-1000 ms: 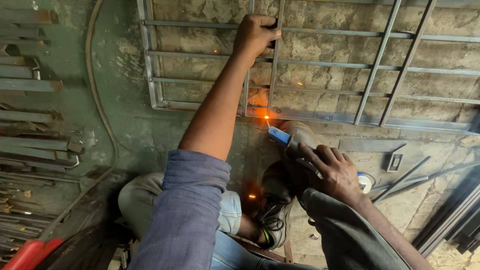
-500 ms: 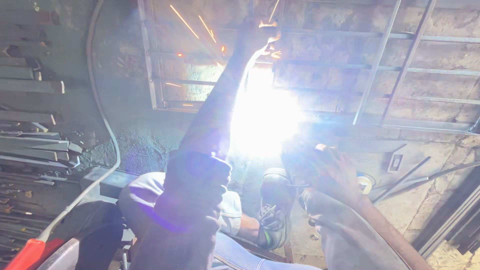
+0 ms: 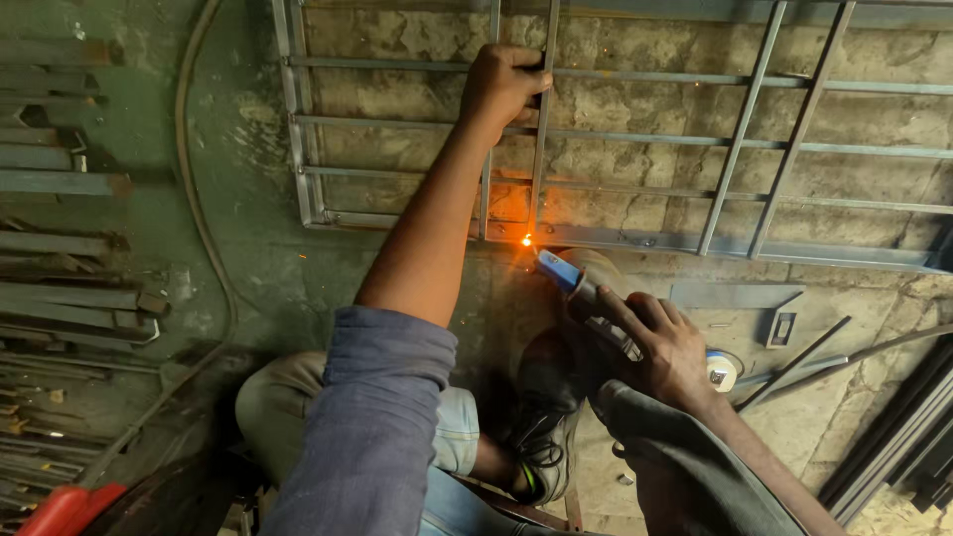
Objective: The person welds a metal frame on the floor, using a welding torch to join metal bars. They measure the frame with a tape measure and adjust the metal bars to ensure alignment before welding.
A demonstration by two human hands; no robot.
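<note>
A grey metal grille frame (image 3: pixel 635 238) lies flat on the stone floor. My left hand (image 3: pixel 504 81) grips a vertical bar (image 3: pixel 542 129) of the grille near its top. My right hand (image 3: pixel 663 345) holds a welding electrode holder (image 3: pixel 574 280) with a blue tip, pointed at the foot of that bar. A small orange glow (image 3: pixel 526 239) sits where the bar meets the frame's lower rail. My knee and a black shoe (image 3: pixel 544 417) are below the holder.
Several flat steel bars (image 3: pixel 60 248) lie in a row at the left. A cable (image 3: pixel 204 238) curves down the green floor. Loose rods (image 3: pixel 794 362), a small steel plate (image 3: pixel 735 295) and a white tape measure (image 3: pixel 722 369) rest at the right. A red object (image 3: pixel 60 506) shows at the bottom left.
A second ago the weld spot showed small sparks; half a second ago a bright arc flared white over it. Now only a small orange glow remains. Both hands stayed in place.
</note>
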